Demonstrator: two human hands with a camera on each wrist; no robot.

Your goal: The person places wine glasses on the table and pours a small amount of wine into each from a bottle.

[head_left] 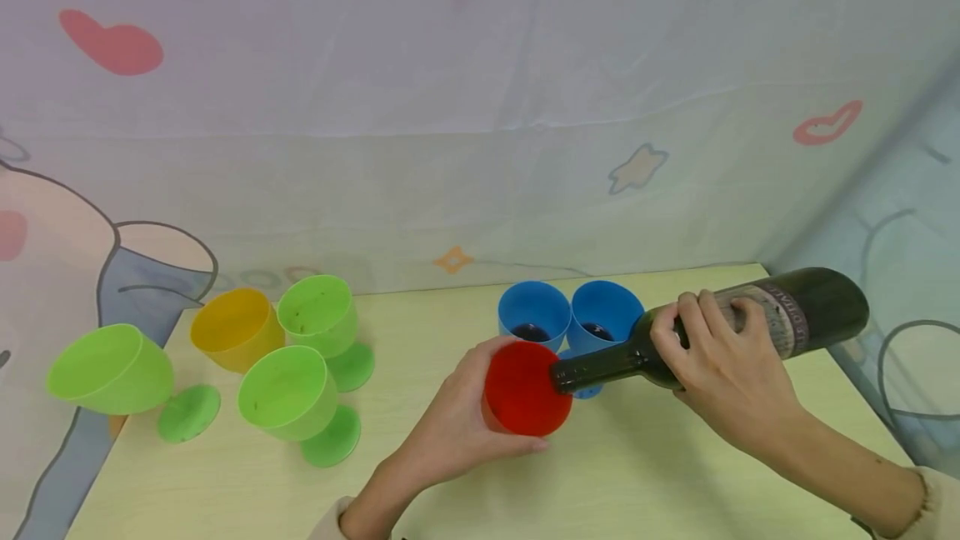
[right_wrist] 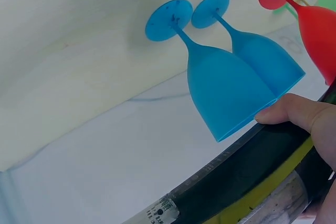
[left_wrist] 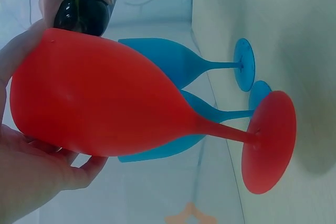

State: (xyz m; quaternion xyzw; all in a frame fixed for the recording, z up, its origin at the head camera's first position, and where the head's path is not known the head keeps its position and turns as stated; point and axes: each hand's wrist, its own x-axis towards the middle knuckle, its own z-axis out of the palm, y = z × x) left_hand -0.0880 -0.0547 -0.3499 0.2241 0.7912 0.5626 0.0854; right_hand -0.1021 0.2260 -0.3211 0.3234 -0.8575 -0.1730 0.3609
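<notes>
A red plastic goblet (head_left: pixel 525 394) is held round its bowl by my left hand (head_left: pixel 457 419). In the left wrist view its stem and round foot (left_wrist: pixel 269 142) show; whether the foot touches the table I cannot tell. My right hand (head_left: pixel 727 369) grips a dark green wine bottle (head_left: pixel 828 302) round its body, tipped with the neck pointing left. The bottle's mouth lies at the red goblet's right rim. No liquid shows inside the red bowl. Just behind stand two blue goblets (head_left: pixel 534 304) (right_wrist: pixel 226 87), side by side, with dark liquid at the bottom.
On the left of the pale table (head_left: pixel 420 332) are several green goblets (head_left: pixel 288 394) and a yellow one (head_left: pixel 236 327). A printed cloth (head_left: pixel 420 107) hangs behind the table, and another cloth (head_left: pixel 900 273) is at the right side.
</notes>
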